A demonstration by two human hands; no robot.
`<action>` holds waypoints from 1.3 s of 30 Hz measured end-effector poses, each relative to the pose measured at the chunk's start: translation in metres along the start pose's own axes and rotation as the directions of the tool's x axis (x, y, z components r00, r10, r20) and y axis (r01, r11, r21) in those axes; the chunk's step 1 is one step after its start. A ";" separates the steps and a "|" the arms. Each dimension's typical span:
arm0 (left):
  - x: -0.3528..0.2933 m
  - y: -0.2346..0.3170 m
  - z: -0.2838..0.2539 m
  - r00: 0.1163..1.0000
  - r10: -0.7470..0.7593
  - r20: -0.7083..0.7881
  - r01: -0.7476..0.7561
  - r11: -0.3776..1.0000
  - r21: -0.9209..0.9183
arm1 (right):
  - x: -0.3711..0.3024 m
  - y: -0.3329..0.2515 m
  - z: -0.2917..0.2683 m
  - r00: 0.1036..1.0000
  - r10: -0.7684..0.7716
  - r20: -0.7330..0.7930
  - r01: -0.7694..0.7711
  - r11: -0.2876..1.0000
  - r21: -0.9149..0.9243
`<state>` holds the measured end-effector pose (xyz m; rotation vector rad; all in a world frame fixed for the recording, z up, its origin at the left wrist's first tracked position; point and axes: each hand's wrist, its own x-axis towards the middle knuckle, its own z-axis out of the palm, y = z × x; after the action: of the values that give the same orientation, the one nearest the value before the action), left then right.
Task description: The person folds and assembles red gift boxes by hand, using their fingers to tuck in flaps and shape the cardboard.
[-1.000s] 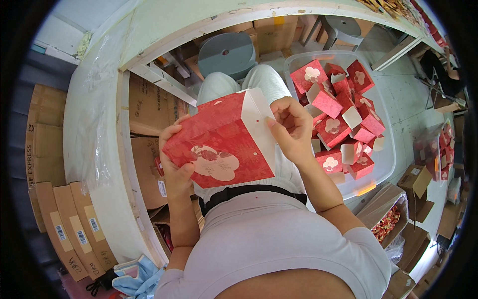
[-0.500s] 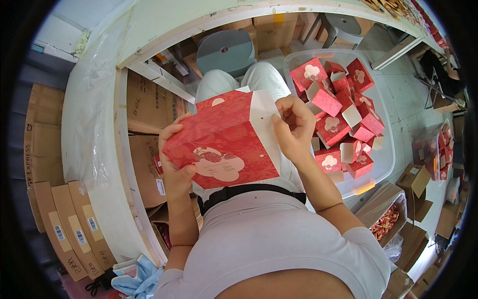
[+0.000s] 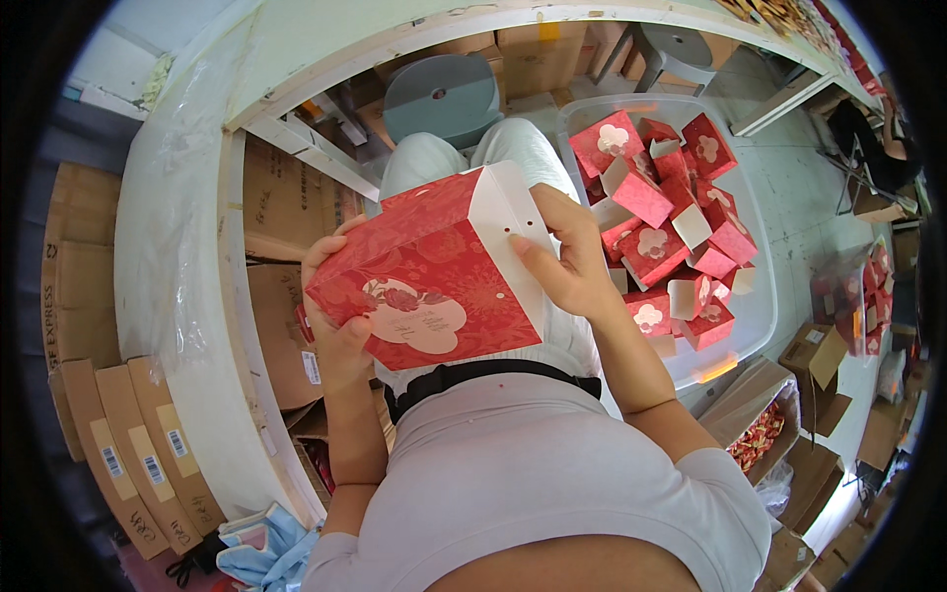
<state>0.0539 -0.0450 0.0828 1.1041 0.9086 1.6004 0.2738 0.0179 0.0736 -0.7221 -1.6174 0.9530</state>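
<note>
Over my lap I hold a red patterned paper gift box (image 3: 424,261) with a pale flower-shaped panel on its face. Its white end flap (image 3: 513,242) points right and has small punched holes. My left hand (image 3: 337,316) wraps the box's left end, thumb on the front face. At the flap, my right hand (image 3: 567,252) pinches the white edge with its thumb beside a hole; the other fingers are behind the card. Right of my knees stands a clear plastic tub (image 3: 767,306) heaped with red boxes (image 3: 653,252), several with white flaps open.
A blue-grey stool (image 3: 441,97) stands beyond my knees under the bench (image 3: 182,326). Brown cartons (image 3: 123,454) lean at the left. A lined carton (image 3: 755,400) of small red pieces and a second tub (image 3: 848,296) are at the right. Part of another person (image 3: 868,148) shows far right.
The right hand's fingers have gone from curled at the flap's corner to behind it, with the thumb on its front. The box has tilted slightly and shifted a little left.
</note>
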 end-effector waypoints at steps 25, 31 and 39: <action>0.003 -0.011 0.000 0.998 -0.052 0.037 0.055 0.996 -0.067 | -0.004 0.009 0.000 1.000 0.021 -0.022 -0.019 0.997 0.076; 0.008 -0.018 -0.003 0.997 -0.069 0.023 0.070 0.996 -0.053 | -0.004 0.020 -0.003 0.977 0.211 0.046 -0.212 0.904 0.370; 0.018 -0.023 -0.013 0.974 -0.223 0.033 0.224 0.974 -0.036 | 0.002 0.049 -0.026 0.965 0.156 0.211 -0.148 0.988 -0.050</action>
<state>0.0455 -0.0220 0.0621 0.9586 0.9432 1.4084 0.2972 0.0496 0.0347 -0.7978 -1.7891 1.1492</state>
